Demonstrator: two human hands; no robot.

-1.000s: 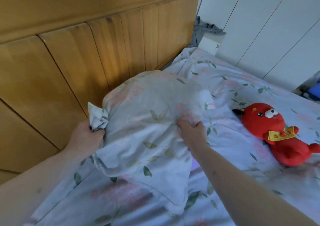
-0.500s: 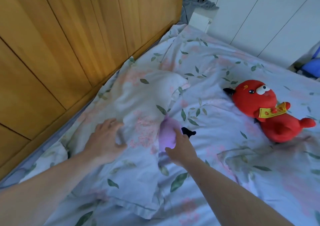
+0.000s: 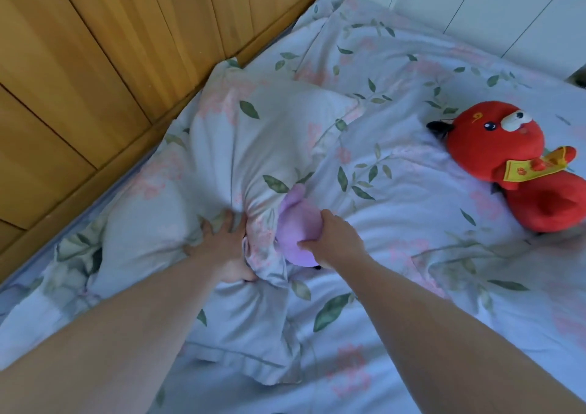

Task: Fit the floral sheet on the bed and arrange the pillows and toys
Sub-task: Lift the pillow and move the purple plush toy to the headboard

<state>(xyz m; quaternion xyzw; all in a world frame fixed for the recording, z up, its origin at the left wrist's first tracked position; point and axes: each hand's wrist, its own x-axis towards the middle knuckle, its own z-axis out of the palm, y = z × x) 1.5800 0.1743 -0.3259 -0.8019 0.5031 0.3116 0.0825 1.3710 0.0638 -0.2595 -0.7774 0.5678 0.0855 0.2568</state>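
Floral sheet [image 3: 412, 198]: pale blue with green leaves and pink blooms, spread over the bed, rumpled toward the right edge; its near and right reaches run out of frame. Pillow [image 3: 222, 160]: in a matching floral case, lying at the head edge of the bed against the wooden headboard [image 3: 95, 64], its near corner bunched into folds; where the case ends and the sheet begins is hard to tell on the left. Left hand [image 3: 226, 248]: set on the bunched pillow corner, fingers spread forward, thumb side sunk into the folds and apparently pinching the fabric, though the thumb tip is hidden. Right hand [image 3: 336, 242]: fingers and thumb curled around a purple soft toy [image 3: 298, 226], gripping it firmly. Purple soft toy: wedged just beside the pillow's bunched corner, touching it, partly covered by fabric and by the hand; its shape cannot be made out, and a small dark part shows under the wrist. Red plush toy [image 3: 494, 150]: lying on the sheet near the right edge of the bed, well apart from both hands, with white eyes, a yellow tag across its neck and a dark ear; its lower body is cut off by the frame. White panelled wall or cabinet [image 3: 491, 10]: beyond the far side of the bed, only partly in view.
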